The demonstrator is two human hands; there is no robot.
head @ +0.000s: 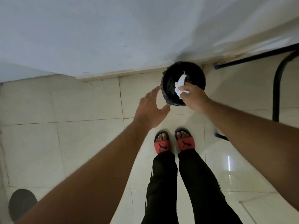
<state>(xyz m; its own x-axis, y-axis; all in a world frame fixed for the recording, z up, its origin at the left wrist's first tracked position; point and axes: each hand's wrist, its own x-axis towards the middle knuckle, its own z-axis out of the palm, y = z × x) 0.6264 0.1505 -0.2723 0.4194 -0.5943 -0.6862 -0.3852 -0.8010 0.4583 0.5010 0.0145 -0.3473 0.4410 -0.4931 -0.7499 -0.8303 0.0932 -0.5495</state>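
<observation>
A round black bin [197, 70] lined with a dark bag stands on the tiled floor against the wall. My right hand [193, 97] reaches over its open mouth and grips a crumpled white tissue [181, 83] that hangs above the bin's inside. My left hand [149, 109] is stretched out just left of the bin, fingers straight and spread, holding nothing; its fingertips are close to the rim, and contact is unclear.
My feet in red slides [174, 143] stand just in front of the bin. A black metal table frame [275, 88] with blue-capped feet rises at the right. A pale wall [113, 38] runs behind the bin. A dark round thing [21, 202] lies at the lower left.
</observation>
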